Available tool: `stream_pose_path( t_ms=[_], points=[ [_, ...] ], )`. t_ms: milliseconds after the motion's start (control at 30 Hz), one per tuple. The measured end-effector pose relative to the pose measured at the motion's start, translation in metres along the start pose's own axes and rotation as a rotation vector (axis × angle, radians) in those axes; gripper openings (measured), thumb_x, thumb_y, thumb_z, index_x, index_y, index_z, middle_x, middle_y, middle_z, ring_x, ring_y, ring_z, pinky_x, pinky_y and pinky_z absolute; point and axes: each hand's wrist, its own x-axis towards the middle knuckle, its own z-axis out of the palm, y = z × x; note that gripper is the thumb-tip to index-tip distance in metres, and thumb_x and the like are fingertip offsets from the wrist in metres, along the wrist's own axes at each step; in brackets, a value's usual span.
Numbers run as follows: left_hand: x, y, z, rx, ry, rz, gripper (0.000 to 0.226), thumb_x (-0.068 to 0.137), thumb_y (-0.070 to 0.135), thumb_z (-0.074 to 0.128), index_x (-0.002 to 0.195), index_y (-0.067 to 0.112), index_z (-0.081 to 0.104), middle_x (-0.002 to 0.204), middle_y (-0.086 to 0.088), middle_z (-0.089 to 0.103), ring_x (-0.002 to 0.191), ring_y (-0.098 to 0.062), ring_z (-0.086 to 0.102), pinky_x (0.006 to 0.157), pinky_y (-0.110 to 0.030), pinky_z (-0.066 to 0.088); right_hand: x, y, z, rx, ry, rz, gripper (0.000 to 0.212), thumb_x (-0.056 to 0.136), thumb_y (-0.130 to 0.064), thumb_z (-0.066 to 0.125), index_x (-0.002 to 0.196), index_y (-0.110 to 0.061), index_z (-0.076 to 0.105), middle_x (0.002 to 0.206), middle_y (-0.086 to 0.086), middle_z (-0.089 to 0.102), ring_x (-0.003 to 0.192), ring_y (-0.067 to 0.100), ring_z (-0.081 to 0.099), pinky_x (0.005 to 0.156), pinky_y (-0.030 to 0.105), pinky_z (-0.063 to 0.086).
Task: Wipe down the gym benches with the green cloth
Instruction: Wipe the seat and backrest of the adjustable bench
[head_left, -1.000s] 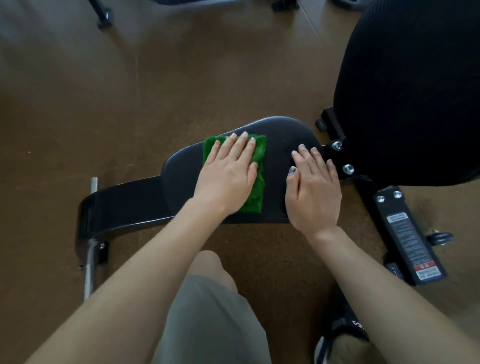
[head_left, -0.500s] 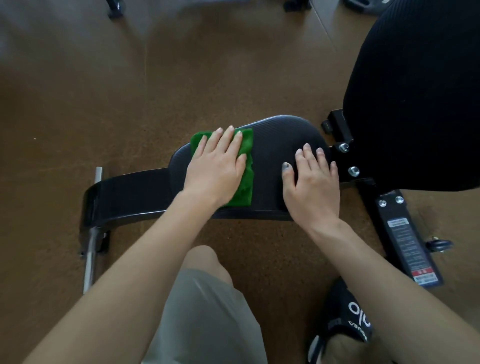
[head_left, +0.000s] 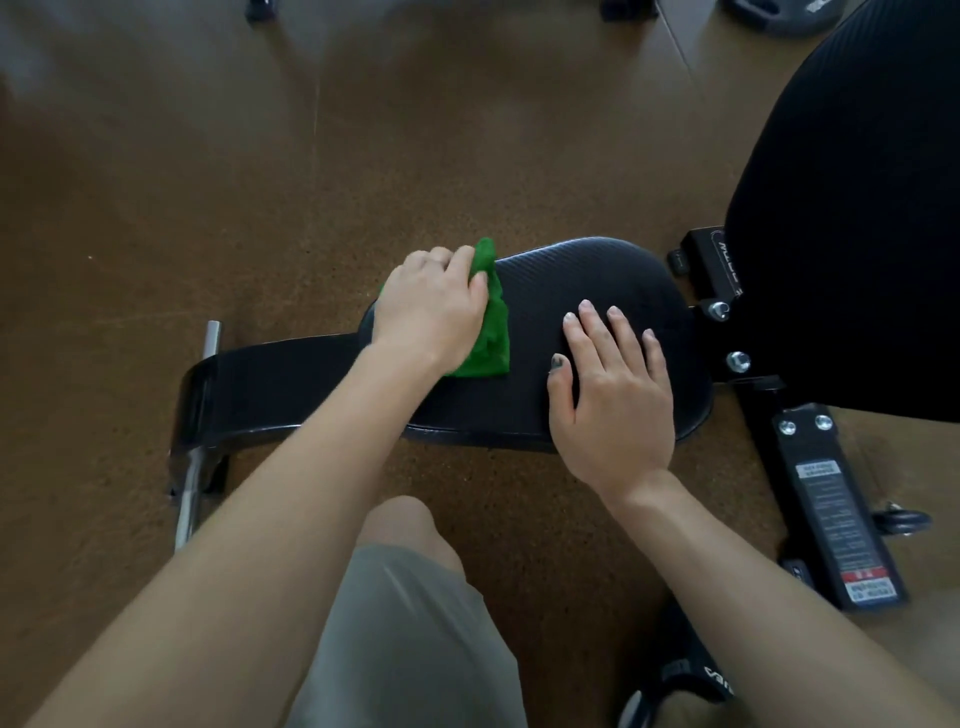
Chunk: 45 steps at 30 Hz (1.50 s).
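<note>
1. Head view: the left hand curls its fingers around the bunched green cloth, gripping it at the far left edge of the black bench seat pad.
2. The right hand lies flat on the pad, fingers spread.
3. A warning label on the frame has a red strip; its text is too small to read.
4. White lettering on the black shoe is cut off and unreadable.

The left hand has moved leftward to the far left edge of the seat pad, its flat fingers now curled. The green cloth, formerly spread flat beneath the palm, is bunched and partly lifted.
</note>
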Motion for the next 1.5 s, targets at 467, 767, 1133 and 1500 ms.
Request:
stream_pose_path(
  t_ms=[467,767,1133,1500],
  points=[
    [0.022,0.010,0.001,-0.104,-0.036,0.240,0.051,0.110,0.038,0.032,0.160,0.026,0.034,0.163,0.002,0.037,0.150,-0.019,0.030,0.120,-0.035,0.022,0.002,0.000,0.002,-0.029,0.014,-0.015,0.052,0.106,-0.035,0.032,0.150,-0.014,0.052,0.158,0.004,0.046,0.150,0.026,0.036,0.123,0.052,0.026],
    [-0.011,-0.046,-0.013,-0.365,0.054,-0.193,0.035,0.108,0.041,0.033,0.117,0.021,0.061,0.119,-0.006,0.062,0.111,-0.029,0.058,0.082,-0.039,0.039,-0.001,-0.002,0.002,0.003,0.026,-0.002,0.053,0.107,-0.037,0.030,0.150,-0.015,0.052,0.159,0.004,0.046,0.151,0.025,0.035,0.124,0.052,0.025],
    [-0.127,0.005,0.062,-0.862,0.582,-0.388,0.048,0.111,0.026,0.040,0.158,0.018,0.034,0.165,0.003,0.029,0.154,-0.009,0.021,0.127,-0.038,0.022,-0.001,-0.005,0.004,-0.028,0.032,0.000,0.054,0.107,-0.037,0.028,0.150,-0.013,0.051,0.159,0.006,0.046,0.151,0.028,0.035,0.124,0.053,0.025],
    [-0.090,-0.045,0.041,-0.302,0.476,0.217,0.039,0.108,0.022,0.044,0.141,0.009,0.061,0.147,-0.004,0.058,0.143,-0.019,0.045,0.124,-0.043,0.030,0.000,-0.001,0.005,0.005,0.025,-0.017,0.053,0.105,-0.032,0.030,0.150,-0.012,0.051,0.159,0.007,0.045,0.151,0.028,0.035,0.124,0.053,0.024]
  ],
)
